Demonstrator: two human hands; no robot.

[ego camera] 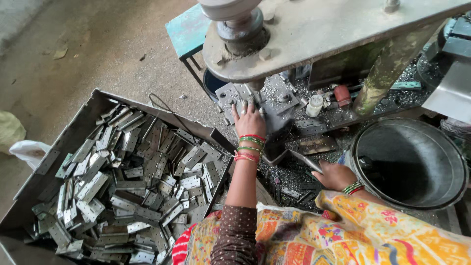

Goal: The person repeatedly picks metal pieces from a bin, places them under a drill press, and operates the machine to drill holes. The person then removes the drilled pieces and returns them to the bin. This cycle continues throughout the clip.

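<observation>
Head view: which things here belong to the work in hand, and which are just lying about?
In use:
left hand on the press bed
right hand on a flat metal piece
tray of metal hinge plates
round metal basin

Lying about:
blue stool
white bag
small white bottle

One head-worn camera looks steeply down, close over the press bench (pixel 314 122); its 12 o'clock edge seems cropped.

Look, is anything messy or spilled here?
Yes. Small metal shavings lie scattered over the press bed and the floor by the right hand. The hinge plates lie jumbled every which way in the metal tray. The left hand rests under the press head.
</observation>
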